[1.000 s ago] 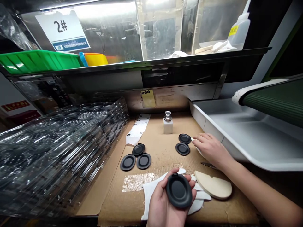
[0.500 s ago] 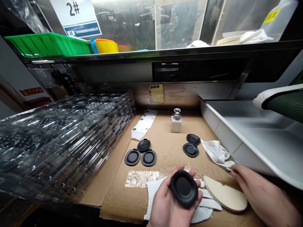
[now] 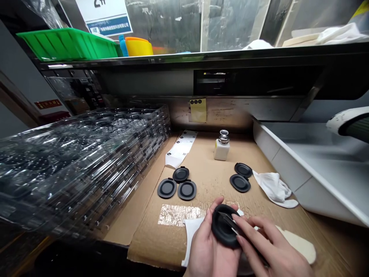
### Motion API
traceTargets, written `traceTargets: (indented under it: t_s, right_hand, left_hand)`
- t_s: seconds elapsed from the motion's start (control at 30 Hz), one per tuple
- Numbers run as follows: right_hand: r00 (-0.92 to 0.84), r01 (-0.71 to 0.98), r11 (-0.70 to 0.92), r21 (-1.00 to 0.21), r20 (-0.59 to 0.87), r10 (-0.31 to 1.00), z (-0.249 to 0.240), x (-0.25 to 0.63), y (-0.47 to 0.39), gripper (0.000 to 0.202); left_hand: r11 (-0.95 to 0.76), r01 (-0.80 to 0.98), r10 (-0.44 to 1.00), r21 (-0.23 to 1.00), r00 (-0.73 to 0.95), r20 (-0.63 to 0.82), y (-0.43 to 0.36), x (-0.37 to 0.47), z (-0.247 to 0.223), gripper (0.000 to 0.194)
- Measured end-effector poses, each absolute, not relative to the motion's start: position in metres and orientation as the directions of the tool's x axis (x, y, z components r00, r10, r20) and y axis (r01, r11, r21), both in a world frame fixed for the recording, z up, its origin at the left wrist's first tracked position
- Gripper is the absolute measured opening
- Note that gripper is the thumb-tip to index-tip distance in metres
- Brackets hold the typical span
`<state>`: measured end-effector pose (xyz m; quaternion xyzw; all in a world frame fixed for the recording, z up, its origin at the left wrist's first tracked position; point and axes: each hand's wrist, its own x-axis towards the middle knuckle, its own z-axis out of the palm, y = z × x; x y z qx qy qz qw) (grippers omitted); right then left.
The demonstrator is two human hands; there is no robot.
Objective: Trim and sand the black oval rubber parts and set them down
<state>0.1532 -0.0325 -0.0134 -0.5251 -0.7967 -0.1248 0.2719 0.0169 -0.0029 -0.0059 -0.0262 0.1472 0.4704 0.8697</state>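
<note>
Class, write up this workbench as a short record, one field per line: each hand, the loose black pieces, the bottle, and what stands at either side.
Left hand: cradles a black oval piece
Right hand: holds tweezers, tips over that piece's face; contact unclear
Loose black pieces: three at left, two at right beside a white cloth
Bottle: white, metal-topped bottle, upright on cardboard
Left side: stacked clear plastic trays
Right side: pale bin

A green bin (image 3: 75,46) sits on a shelf (image 3: 201,60).
</note>
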Motion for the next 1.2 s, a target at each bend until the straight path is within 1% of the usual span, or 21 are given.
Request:
traceTargets:
  t_s: [0.1, 0.23, 0.43, 0.6, 0.73, 0.97, 1.2]
  right_hand:
    - [-0.315, 0.908, 0.413, -0.072, 0.533, 0.785, -0.015, 0.153, -0.033, 0.034]
    - [-0.309, 0.912, 0.400, -0.088, 0.496, 0.812, -0.014, 0.153, -0.032, 0.035]
    - [-0.306, 0.914, 0.397, -0.086, 0.495, 0.813, -0.014, 0.153, -0.033, 0.034]
    - [-0.321, 0.911, 0.405, -0.080, 0.480, 0.817, -0.008, 0.153, -0.035, 0.032]
    - [-0.316, 0.903, 0.415, -0.113, 0.481, 0.818, -0.005, 0.155, -0.035, 0.032]
    - [-0.318, 0.903, 0.413, -0.122, 0.456, 0.831, -0.005, 0.158, -0.035, 0.032]
    - [-0.347, 0.884, 0.448, -0.137, 0.451, 0.823, -0.001, 0.159, -0.035, 0.032]
  left_hand:
    - [0.558, -0.824, 0.808, 0.097, 0.514, -0.288, -0.004, 0.017, -0.004, 0.028]
    - [0.547, -0.830, 0.816, 0.105, 0.501, -0.287, -0.004, 0.018, -0.004, 0.028]
    - [0.539, -0.836, 0.823, 0.106, 0.495, -0.279, -0.005, 0.018, -0.005, 0.030]
    - [0.540, -0.834, 0.811, 0.112, 0.480, -0.334, -0.005, 0.018, 0.000, 0.030]
    - [0.544, -0.833, 0.801, 0.102, 0.479, -0.358, -0.003, 0.019, 0.005, 0.031]
    - [0.552, -0.823, 0.797, 0.136, 0.472, -0.378, -0.006, 0.022, 0.007, 0.032]
    - [0.558, -0.816, 0.798, 0.152, 0.477, -0.368, -0.006, 0.023, 0.009, 0.032]
